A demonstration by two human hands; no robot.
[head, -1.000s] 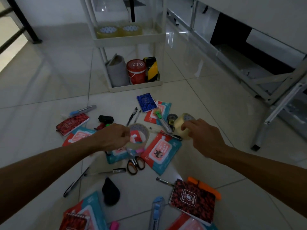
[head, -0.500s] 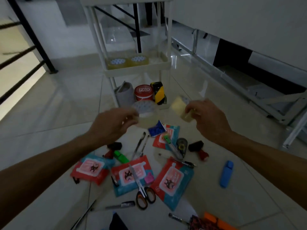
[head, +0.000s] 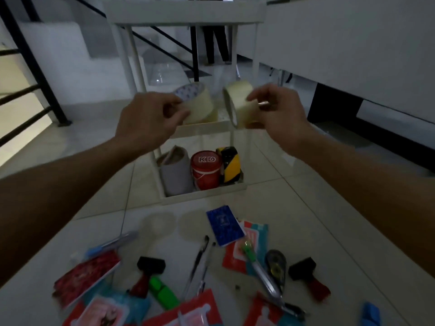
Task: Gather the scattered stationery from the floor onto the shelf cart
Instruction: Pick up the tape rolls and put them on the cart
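I hold two clear tape rolls, one (head: 196, 102) pinched in my left hand (head: 146, 123), one (head: 240, 103) in my right hand (head: 280, 111), at the cart's middle shelf (head: 202, 127). Bottom shelf (head: 204, 196): three rolls. Two black stamps lie on the floor (head: 306, 208).

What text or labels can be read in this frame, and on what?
"KD": white letters on the lid of the red tub on the cart's bottom shelf.
Blue notebook: cover print too blurred to read.
Red packets on the floor: print too blurred to read.
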